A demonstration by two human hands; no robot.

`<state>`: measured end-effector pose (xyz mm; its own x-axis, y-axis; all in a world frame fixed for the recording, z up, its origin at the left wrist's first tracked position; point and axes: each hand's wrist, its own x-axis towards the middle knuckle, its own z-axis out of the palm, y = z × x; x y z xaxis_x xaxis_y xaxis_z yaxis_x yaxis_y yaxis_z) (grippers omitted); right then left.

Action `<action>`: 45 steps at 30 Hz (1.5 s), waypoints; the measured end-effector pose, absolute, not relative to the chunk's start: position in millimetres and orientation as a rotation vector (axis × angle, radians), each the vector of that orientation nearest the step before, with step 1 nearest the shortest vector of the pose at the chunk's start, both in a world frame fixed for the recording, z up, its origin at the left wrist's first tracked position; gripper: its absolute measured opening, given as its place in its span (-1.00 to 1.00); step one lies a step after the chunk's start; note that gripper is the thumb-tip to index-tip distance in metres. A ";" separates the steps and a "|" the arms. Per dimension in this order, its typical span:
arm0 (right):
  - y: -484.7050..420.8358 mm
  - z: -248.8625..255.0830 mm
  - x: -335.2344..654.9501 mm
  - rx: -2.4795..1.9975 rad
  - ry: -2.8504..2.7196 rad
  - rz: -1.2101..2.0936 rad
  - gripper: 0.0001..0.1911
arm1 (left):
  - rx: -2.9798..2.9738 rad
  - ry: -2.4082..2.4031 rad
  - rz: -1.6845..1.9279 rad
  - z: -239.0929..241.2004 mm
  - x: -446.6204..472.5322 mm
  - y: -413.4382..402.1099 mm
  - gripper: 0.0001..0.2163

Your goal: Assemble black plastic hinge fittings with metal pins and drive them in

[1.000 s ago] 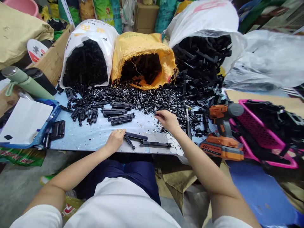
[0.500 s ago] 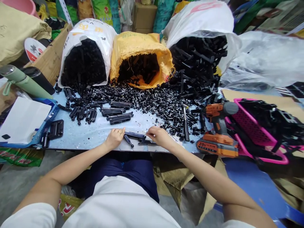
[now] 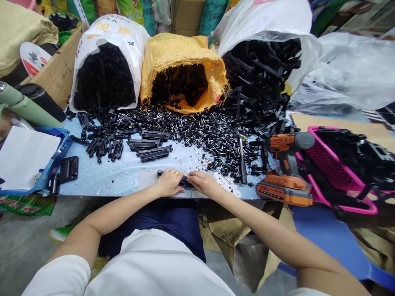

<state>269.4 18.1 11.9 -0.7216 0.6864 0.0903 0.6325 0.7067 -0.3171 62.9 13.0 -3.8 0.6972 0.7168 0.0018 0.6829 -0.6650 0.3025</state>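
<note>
My left hand (image 3: pixel 169 182) lies over a long black plastic bar (image 3: pixel 159 173) near the table's front edge, its fingers closed on it. Only the bar's left end and a bit of its middle show. My right hand (image 3: pixel 203 183) is closed at the bar's right end, thumb and fingers pinched together, and the fingertips hide any small piece there. Just beyond my hands are stacked finished-looking black bars (image 3: pixel 154 153). Past them spreads a heap of small black-headed pins (image 3: pixel 197 127) with shiny metal shanks.
A hammer (image 3: pixel 242 160) and an orange cordless drill (image 3: pixel 284 168) lie to the right, beside a pink basket (image 3: pixel 333 160) of black parts. Behind stand a white sack (image 3: pixel 140 61), a yellow sack (image 3: pixel 182 49) and a larger white sack (image 3: pixel 262 20). A blue basket (image 3: pixel 64 152) sits left.
My left hand has moved right and now covers the bar, close to my right hand. The loose, angled arm of the bar no longer shows. The view has shifted slightly.
</note>
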 end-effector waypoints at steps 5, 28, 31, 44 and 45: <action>12.7 -19.3 293.7 -0.873 -2.584 0.359 -0.59 | 2.625 1.143 0.201 -9.7 62.8 10.5 -0.54; 19.6 -9.4 290.4 -0.890 -2.689 -0.327 -0.47 | 2.829 1.326 0.358 -4.2 29.0 -17.8 -0.49; 16.6 -2.9 279.5 -0.833 -2.645 -0.358 -0.48 | 2.778 1.390 0.472 -2.6 24.8 -34.2 -0.51; 9.3 79.5 234.9 -0.352 -2.474 0.382 -0.36 | 2.497 0.853 1.120 62.4 1.7 -14.6 -0.54; -0.4 84.5 227.7 -0.233 -2.411 0.562 -0.35 | 2.375 0.749 1.173 76.2 6.5 -29.1 -0.53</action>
<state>227.7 -0.4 84.5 -0.7772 0.3006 0.5529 0.0251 0.8927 -0.4500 6.5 -29.1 76.2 0.5078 0.6135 0.6048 0.2902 -0.7829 0.5504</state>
